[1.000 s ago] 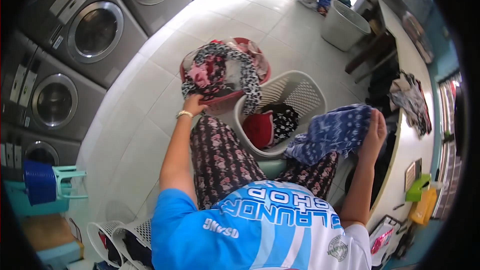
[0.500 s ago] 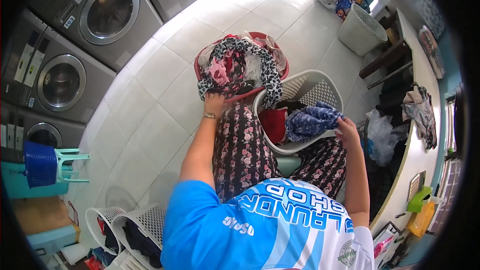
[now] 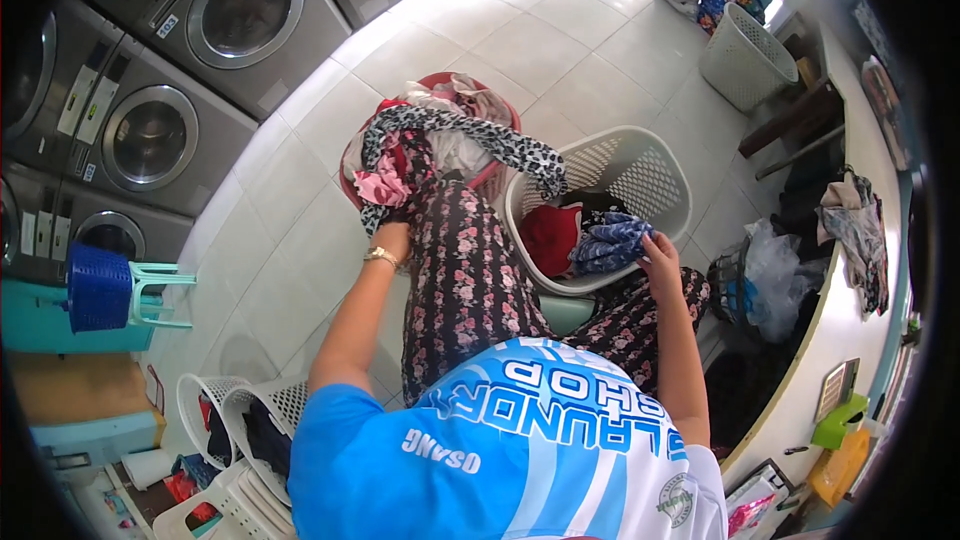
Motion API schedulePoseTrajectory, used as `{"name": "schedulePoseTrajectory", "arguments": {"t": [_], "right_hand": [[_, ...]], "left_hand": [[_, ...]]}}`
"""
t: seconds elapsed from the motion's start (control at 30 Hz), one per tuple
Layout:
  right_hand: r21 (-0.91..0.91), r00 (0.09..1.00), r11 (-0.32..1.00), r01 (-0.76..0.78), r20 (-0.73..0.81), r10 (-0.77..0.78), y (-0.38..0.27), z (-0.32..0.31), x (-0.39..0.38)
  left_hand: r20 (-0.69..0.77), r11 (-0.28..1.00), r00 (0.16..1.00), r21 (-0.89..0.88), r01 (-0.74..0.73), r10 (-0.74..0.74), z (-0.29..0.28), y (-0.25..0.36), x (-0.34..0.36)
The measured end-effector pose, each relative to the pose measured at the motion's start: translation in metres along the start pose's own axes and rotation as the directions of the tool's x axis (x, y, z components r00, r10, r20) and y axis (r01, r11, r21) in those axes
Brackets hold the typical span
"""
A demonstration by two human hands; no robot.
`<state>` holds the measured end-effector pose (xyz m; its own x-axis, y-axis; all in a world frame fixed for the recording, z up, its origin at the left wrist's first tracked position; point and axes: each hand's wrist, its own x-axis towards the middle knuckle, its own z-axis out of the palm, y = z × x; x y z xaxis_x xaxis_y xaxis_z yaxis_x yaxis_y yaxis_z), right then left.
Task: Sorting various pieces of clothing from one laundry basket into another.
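The white basket (image 3: 645, 165) stood open on the floor in front of the person's knees, its sides pierced in a lattice. At its near right rim was the right hand (image 3: 658, 258), thumb and fingers pinching the edge of a blue patterned cloth (image 3: 608, 242), which lay bunched inside the white basket, toward its near right side. Beside that cloth, in the left part of the white basket, lay a red cloth (image 3: 548, 238), and some dark fabric (image 3: 600, 203) showed behind the two. To the left of the white basket stood a red tub (image 3: 492, 185), heaped with clothes. A black-and-white spotted cloth (image 3: 500, 143) stretched from the heap so that its end hung at the left rim of the white basket. The left hand (image 3: 392, 240) was well to the left of the white basket, at the near edge of the heap and just below a pink ruffled cloth (image 3: 382, 186); its fingers were largely hidden, so whether they gripped anything could not be told. Floral trousers (image 3: 465, 270) covered the legs on the near side of the white basket, and a clear plastic bag (image 3: 775, 275) sat to its right.
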<state>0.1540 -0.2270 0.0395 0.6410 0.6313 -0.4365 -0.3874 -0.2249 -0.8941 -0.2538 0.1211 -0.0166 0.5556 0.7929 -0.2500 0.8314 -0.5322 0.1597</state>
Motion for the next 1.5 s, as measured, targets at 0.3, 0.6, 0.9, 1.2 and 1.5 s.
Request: {"name": "schedulePoseTrajectory", "arguments": {"t": [0.3, 0.6, 0.9, 1.2, 1.5], "right_hand": [[0.213, 0.961, 0.952, 0.219, -0.215, -0.173, -0.008, 0.008, 0.006], [0.064, 0.969, 0.997, 0.03, -0.245, -0.013, 0.015, -0.02, -0.005], [-0.185, 0.997, 0.979, 0.082, 0.011, -0.081, -0.052, 0.081, -0.037], [0.472, 0.9, 0.865, 0.168, 0.285, -0.33, -0.16, 0.141, -0.074], [-0.604, 0.726, 0.571, 0.556, 0.019, -0.687, -0.199, 0.071, -0.057]], "left_hand": [[-0.496, 0.982, 0.868, -0.173, -0.076, -0.02, -0.018, 0.011, 0.063], [-0.349, 0.414, 0.841, -0.895, -0.168, -0.413, -0.075, -0.003, 0.033], [-0.726, 0.198, 0.685, -0.664, -0.721, 0.058, -0.223, 0.163, -0.074], [-0.423, -0.232, 0.667, -0.904, -0.36, 0.613, -0.234, 0.239, -0.078], [-0.413, 0.198, 0.877, -0.865, -0.462, 0.244, -0.222, 0.22, -0.046]]}}
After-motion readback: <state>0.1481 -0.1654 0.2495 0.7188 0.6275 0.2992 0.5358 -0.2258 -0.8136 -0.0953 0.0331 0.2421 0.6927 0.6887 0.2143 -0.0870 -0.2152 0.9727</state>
